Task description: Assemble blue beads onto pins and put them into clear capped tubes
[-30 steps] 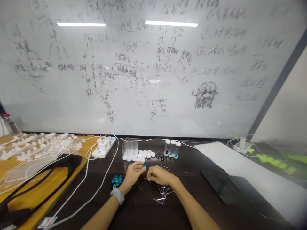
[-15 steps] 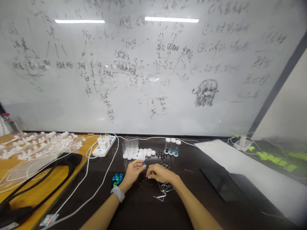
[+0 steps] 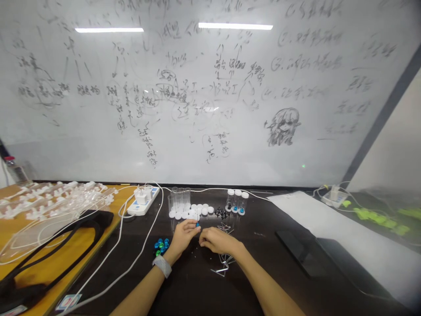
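Observation:
My left hand [image 3: 182, 237] is curled on the dark table with a small blue bead [image 3: 198, 224] pinched at its fingertips. My right hand [image 3: 214, 240] lies close beside it, fingers closed in a pinch; what they hold is too small to make out. Just behind the hands lie white caps [image 3: 194, 211], empty clear vials [image 3: 179, 197] and three capped vials [image 3: 236, 202] with blue inside. A heap of blue and green beads [image 3: 160, 246] sits left of my left wrist. Thin metal pins [image 3: 224, 263] lie under my right wrist.
A white power strip [image 3: 143, 201] and white cables [image 3: 131, 263] run across the left of the table. Clear plastic parts [image 3: 49, 204] and a black strap [image 3: 59, 241] lie on the orange table. White sheets [image 3: 329, 228], a black slab [image 3: 296, 250] and green pieces [image 3: 378, 217] lie at right.
Both hands stay nearly in place; my right hand has shifted slightly left, closer to my left fingertips. The view has tilted a little.

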Demonstrator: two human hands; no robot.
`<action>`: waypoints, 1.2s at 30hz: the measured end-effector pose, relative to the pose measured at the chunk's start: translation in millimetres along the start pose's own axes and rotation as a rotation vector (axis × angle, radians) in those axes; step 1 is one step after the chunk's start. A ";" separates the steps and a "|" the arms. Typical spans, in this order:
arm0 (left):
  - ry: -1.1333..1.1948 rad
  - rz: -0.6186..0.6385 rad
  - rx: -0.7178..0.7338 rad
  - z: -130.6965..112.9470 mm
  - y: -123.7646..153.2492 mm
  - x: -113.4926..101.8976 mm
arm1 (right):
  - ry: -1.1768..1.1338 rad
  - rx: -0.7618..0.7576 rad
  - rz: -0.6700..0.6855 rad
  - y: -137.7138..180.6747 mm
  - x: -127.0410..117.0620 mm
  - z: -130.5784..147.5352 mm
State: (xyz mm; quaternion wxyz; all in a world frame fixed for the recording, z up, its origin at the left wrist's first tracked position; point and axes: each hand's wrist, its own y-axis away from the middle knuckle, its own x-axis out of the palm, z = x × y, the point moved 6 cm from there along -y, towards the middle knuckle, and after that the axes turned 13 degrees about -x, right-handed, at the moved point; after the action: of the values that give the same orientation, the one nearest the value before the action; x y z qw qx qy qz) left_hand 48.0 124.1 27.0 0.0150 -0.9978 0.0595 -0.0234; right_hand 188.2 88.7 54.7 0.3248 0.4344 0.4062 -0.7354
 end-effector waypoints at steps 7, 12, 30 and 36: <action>0.014 -0.020 -0.016 -2.5 1.5 -0.6 | 0.052 0.039 0.000 2.0 2.1 0.5; 0.031 -0.009 -0.013 -3.7 2.6 -0.7 | -0.159 0.095 -0.290 0.4 -20.4 -7.3; -0.003 0.016 0.024 0.2 4.3 4.3 | -0.199 0.229 -0.611 -2.9 -14.6 -15.4; -0.085 -0.023 0.079 -5.8 9.7 5.1 | -0.248 0.263 -0.627 -3.8 -12.9 -18.1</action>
State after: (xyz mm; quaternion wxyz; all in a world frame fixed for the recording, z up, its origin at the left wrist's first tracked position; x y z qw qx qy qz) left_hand 51.6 113.7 32.8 0.0567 -0.9972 0.0462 0.0165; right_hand 197.1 108.0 62.2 0.0715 0.2344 0.3793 -0.8922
